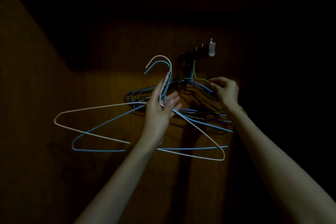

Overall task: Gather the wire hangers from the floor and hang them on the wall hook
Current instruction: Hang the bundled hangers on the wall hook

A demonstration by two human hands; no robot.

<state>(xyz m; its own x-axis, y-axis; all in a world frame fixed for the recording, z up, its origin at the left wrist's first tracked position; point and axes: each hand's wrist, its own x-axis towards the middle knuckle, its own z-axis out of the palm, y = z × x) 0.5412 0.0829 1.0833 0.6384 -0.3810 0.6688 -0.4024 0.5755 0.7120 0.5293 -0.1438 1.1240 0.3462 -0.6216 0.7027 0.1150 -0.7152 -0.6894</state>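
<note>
— What's in front of you?

— From my feed, a dim brown wall [101, 85], nearly black toward the top and right. On it sits a short rack of small wall hooks [199, 46] with a pale tag-like piece [211, 49] at its right end; I cannot tell what that piece is.

— And the hangers?

— A bundle of hung hangers [198, 96] already dangles from the left end of the rack, mostly blue and dark wire with one green one; their necks bunch together just below the hooks. In front of them, lower and to the left, I see two more: a white hanger [87, 108] and a blue hanger [101, 150], overlapping, hooks upright and side by side.

— How are the hands?

— The left hand [160, 112] holds the white and blue pair at their necks; its grip is loose, fingers mostly long and spread, thumb running up along the twisted wires. The right hand [225, 90] is at the right shoulder of the hung bundle, fingers curled, fingertips pinching one of its wires.
</note>
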